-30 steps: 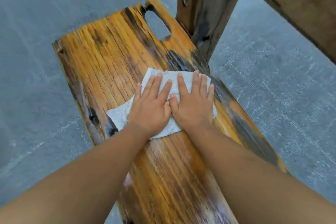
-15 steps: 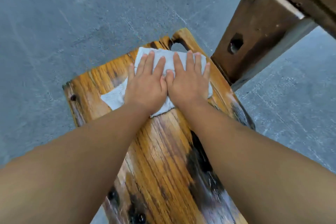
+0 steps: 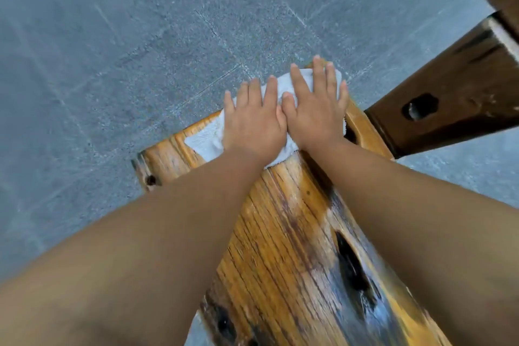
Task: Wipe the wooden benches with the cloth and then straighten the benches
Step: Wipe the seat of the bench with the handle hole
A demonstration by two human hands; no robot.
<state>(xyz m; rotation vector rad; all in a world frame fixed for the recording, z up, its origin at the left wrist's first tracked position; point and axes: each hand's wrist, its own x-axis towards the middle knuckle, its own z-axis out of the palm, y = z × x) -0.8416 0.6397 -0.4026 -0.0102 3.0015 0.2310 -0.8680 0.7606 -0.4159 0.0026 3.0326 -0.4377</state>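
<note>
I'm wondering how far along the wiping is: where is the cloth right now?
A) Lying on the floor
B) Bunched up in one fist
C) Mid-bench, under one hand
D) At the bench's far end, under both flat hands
D: the left hand and right hand press flat, side by side, on the cloth at the far end of the bench.

Scuffed grey concrete floor [image 3: 134,45]
</note>
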